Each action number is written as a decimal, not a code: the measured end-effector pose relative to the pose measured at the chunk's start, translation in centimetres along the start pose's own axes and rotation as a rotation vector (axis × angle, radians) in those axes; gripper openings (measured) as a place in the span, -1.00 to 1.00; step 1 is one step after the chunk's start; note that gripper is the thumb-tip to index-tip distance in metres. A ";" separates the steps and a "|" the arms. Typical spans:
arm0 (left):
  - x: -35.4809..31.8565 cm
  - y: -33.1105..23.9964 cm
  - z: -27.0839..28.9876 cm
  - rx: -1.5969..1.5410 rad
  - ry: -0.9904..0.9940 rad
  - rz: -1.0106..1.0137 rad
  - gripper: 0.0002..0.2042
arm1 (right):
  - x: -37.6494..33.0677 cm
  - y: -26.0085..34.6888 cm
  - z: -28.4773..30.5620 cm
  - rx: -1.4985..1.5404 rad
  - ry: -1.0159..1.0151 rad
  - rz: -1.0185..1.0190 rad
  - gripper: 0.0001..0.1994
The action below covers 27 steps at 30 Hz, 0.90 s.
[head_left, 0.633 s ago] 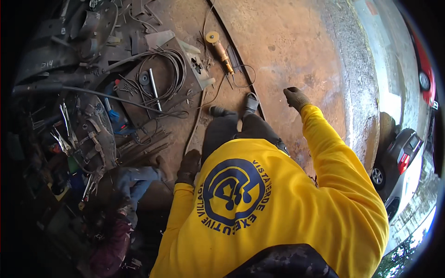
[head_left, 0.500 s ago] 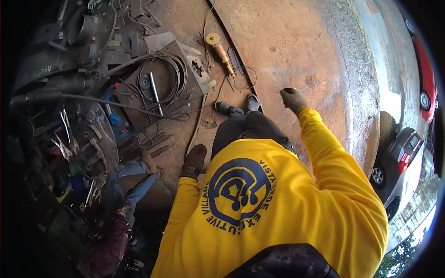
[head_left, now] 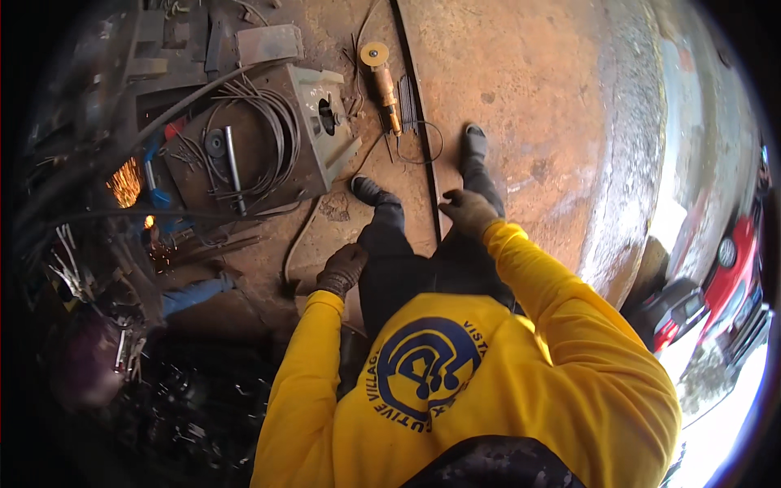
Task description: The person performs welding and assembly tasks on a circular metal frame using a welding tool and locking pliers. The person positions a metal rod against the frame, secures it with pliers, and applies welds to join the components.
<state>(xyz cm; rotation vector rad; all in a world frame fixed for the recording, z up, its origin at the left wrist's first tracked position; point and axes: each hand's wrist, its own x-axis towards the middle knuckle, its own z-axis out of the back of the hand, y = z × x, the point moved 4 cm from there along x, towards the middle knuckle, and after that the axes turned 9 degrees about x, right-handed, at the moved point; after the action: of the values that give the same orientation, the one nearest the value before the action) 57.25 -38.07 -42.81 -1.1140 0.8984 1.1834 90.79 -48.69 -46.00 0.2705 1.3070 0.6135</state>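
My left hand (head_left: pixel 345 267), in a dark work glove, rests against the side of my left knee with loosely bent fingers and holds nothing I can see. My right hand (head_left: pixel 469 213), gloved too, hangs over my right leg, its fingers a little apart and nothing in them. Beyond my feet an orange angle grinder (head_left: pixel 385 85) with a yellow disc lies on the floor. Beside it are a bundle of thin rods (head_left: pixel 407 104) and a long dark steel bar (head_left: pixel 419 106), which runs back between my legs.
At the left a steel plate assembly (head_left: pixel 285 81) carries a coiled cable (head_left: pixel 272 122) and a metal tube (head_left: pixel 233 167). Sparks (head_left: pixel 124 183) spray farther left, near a co-worker's blue-clad limb (head_left: pixel 195 294). A cable (head_left: pixel 301 228) crosses the floor. Parked cars (head_left: pixel 736 252) stand at the right.
My right hand has come inward and down to my right leg. My left hand has settled at my knee. My feet are wider apart, astride the steel bar. Sparks have appeared at the left.
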 end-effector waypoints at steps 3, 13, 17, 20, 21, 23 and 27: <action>6.2 -4.3 0.4 -0.060 -0.011 0.141 -0.55 | 5.8 -2.6 -0.2 -0.040 0.154 -0.071 -0.43; 38.7 -18.9 -2.8 -0.070 0.032 0.073 -0.57 | 16.0 -9.3 -3.3 0.323 0.173 -0.146 -0.48; 45.9 -21.7 1.0 -0.020 -0.339 0.106 -0.52 | 16.5 -8.8 -3.2 0.362 0.235 -0.079 -0.49; 49.6 -20.5 2.1 -0.069 -0.585 0.282 -0.15 | 16.0 -8.1 -3.0 0.486 0.242 0.004 -0.50; 50.6 -20.5 2.2 -0.108 -0.541 0.296 -0.09 | 15.9 -8.2 -2.9 0.495 0.242 -0.004 -0.50; 52.4 -19.9 2.3 -0.155 -0.523 0.312 -0.01 | 15.8 -7.9 -2.4 0.466 0.256 -0.020 -0.51; 55.4 -18.7 1.2 -0.161 -0.571 0.327 0.07 | 16.1 -7.5 -1.3 0.487 0.320 -0.067 -0.50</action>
<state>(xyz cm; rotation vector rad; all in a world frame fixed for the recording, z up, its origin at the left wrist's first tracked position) 85.48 -24.03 -92.03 -0.6973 0.5538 1.7548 93.68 -45.97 -63.38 0.5404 1.7630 0.2783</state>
